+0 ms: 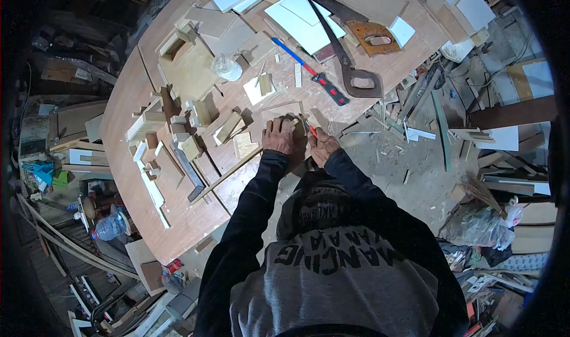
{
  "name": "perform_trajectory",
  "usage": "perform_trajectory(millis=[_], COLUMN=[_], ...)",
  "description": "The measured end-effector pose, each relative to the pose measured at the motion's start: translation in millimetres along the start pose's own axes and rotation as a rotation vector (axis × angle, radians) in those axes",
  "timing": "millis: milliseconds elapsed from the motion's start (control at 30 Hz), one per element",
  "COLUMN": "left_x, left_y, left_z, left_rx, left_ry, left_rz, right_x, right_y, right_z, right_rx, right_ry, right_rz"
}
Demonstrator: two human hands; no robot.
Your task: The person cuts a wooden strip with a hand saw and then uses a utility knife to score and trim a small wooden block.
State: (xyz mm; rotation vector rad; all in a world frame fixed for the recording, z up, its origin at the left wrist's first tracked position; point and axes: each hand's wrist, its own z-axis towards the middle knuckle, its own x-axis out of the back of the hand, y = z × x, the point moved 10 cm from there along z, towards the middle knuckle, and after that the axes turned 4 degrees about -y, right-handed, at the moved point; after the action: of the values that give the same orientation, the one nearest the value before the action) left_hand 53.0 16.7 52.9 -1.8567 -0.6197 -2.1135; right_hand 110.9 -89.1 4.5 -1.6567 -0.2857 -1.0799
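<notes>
My left hand [278, 136] presses on the table near its front edge, its fingers curled over a small piece of wood [294, 122]. Just to the right, my right hand [323, 146] is closed round a slim red tool [312, 130], pencil-like in shape; its exact kind is too small to tell. The tool's tip points toward the wood by my left fingers. Beneath them lies a thin flat board [282, 110], partly covered by the left hand. A long wooden strip [228, 174] runs from near my left wrist toward the lower left.
On the table [130, 188] lie several wood offcuts and small wooden assemblies [148, 120]. A saw with a brown handle [357, 34], a dark-handled handsaw [341, 55] and a red-black handled tool [328, 88] lie beyond my hands. A plastic cup [227, 68] stands left. Scraps litter the floor.
</notes>
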Motion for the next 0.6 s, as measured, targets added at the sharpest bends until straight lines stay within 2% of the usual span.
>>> perform_trajectory(millis=[33,67,133,167,233,267,333,400,467,600], left_x=[0,-1,1,5,10,7,4,8,8,13], left_y=[-1,-1,0,3,6,6,9,12,12,9], left_z=[-1,-1,-3,-6,-11,-14,-17,-19,-19,-16], left_rx=[0.002,-0.004,-0.007,-0.035,-0.063,-0.068,-0.071,-0.070,-0.047,-0.021], left_ry=[-0.001,0.009,0.018,0.048,0.078,0.080,0.078,0.103,0.094,0.118], left_rz=[-0.001,0.002,0.003,-0.014,-0.029,-0.032,-0.036,-0.061,-0.086,-0.123], right_x=[12,3,-6,-4,-3,7,23,28,-4,-31], right_y=[0,5,-4,-4,10,2,9,7,13,27], right_z=[-2,-2,-7,-7,-8,-5,-2,3,0,-3], right_rx=[-0.070,-0.070,0.135,0.137,0.081,0.081,-0.204,-0.253,-0.486,-0.565], right_ry=[0.083,0.081,0.240,0.238,0.167,0.165,0.195,0.190,-0.237,-0.258], right_rz=[0.104,0.103,-0.171,-0.171,0.467,0.467,0.576,0.518,0.576,0.665])
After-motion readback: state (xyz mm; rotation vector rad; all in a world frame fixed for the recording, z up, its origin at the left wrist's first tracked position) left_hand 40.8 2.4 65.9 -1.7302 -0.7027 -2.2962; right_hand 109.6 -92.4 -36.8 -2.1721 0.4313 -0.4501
